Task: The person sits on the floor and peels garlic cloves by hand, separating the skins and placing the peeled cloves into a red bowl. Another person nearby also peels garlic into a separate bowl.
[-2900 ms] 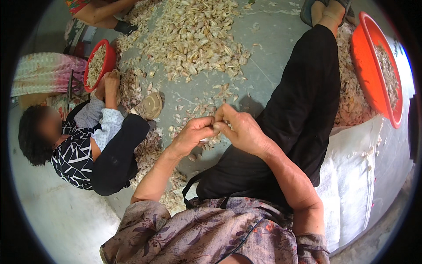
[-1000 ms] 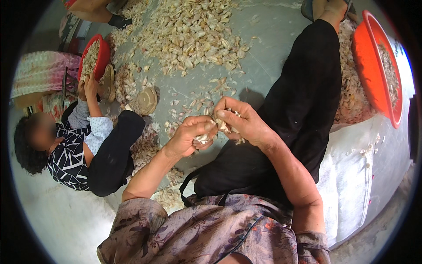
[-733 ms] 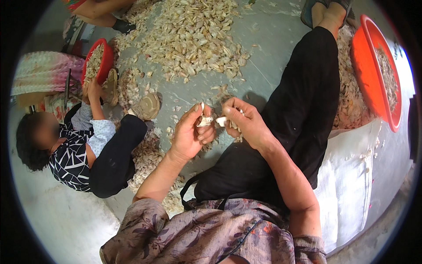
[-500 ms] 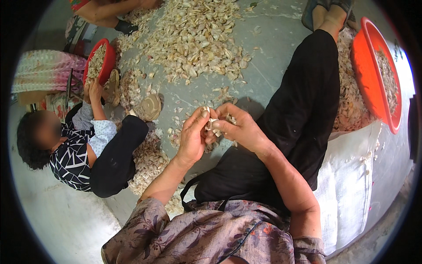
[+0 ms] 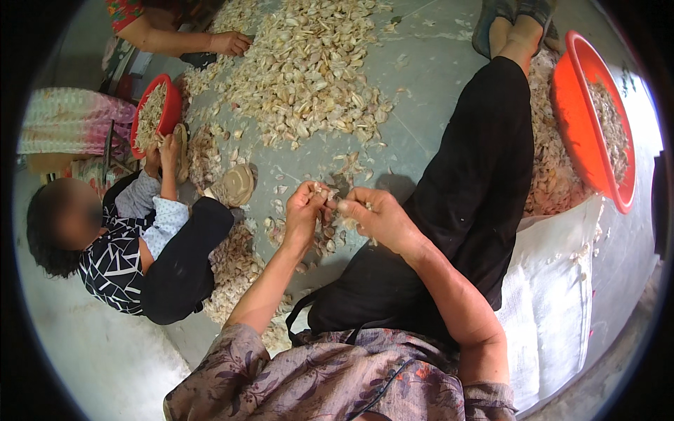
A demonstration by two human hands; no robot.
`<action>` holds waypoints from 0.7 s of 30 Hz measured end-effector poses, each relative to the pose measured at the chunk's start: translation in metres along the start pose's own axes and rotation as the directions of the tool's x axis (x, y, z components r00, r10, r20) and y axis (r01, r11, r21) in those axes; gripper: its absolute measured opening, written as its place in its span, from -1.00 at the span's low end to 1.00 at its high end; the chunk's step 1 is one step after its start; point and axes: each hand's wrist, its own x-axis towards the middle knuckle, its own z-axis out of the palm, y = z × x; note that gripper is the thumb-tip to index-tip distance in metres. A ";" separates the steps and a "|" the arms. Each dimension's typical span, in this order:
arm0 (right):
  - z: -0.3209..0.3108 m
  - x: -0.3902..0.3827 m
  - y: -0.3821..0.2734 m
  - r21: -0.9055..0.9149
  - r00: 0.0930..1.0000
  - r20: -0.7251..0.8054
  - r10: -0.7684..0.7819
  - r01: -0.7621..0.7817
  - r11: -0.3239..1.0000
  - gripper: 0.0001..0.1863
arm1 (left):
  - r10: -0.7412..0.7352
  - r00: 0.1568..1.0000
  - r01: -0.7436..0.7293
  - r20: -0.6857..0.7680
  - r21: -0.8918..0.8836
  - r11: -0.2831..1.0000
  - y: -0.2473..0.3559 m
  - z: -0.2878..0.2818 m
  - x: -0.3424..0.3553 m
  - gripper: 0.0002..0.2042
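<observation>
Over the floor in front of my lap, my left hand (image 5: pixel 303 216) is closed, pinching a pale garlic clove (image 5: pixel 319 189) between thumb and fingers. Close beside it, a small gap apart, my right hand (image 5: pixel 385 219) has its fingers curled in. Pale garlic pieces (image 5: pixel 350 222) show under those fingers; whether they are cloves or skins is hard to tell. Below both hands lie loose cloves and skins (image 5: pixel 324 244) on the grey floor. A large heap of garlic cloves (image 5: pixel 302 77) spreads out ahead.
An orange-red basin (image 5: pixel 572 105) of garlic skins stands at the right, beside a white sack (image 5: pixel 547 302) and more skins (image 5: pixel 551 165). At left, a co-worker (image 5: pixel 112 245) sits with hands at a red basin (image 5: pixel 173 105). Another person's hand (image 5: pixel 230 43) reaches to the heap.
My hands have drawn apart slightly, where before they met around the garlic. The far person's hand has come into view at the heap. The seated co-worker's hands have shifted at the basin.
</observation>
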 end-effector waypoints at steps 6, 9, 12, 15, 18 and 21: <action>0.001 0.001 0.014 -0.164 0.981 0.142 -0.131 0.154 0.974 -0.79 | 0.063 0.987 -0.122 0.145 0.443 0.888 -0.014 -0.005 0.030 -0.84; -0.003 0.005 0.015 -0.255 0.979 0.127 -0.162 0.190 0.948 -0.77 | 0.092 0.993 -0.117 0.073 0.549 0.828 0.000 0.013 0.045 -0.85; 0.000 0.006 0.017 -0.252 0.977 0.141 -0.162 0.193 0.948 -0.77 | 0.375 0.915 -0.383 0.147 0.607 0.697 0.004 0.025 0.073 -0.87; 0.000 0.008 0.020 -0.242 0.974 0.150 -0.168 0.201 0.949 -0.76 | 0.383 0.911 -0.373 0.156 0.707 0.601 0.009 0.032 0.099 -0.85; -0.001 0.006 0.014 -0.299 0.966 0.152 -0.207 0.245 0.922 -0.77 | 0.435 0.895 -0.358 0.100 0.743 0.565 0.009 0.021 0.115 -0.85; -0.003 0.006 0.012 -0.356 0.965 0.182 -0.191 0.246 0.902 -0.76 | 0.314 0.935 -0.291 0.163 0.859 0.420 0.015 0.009 0.109 -0.79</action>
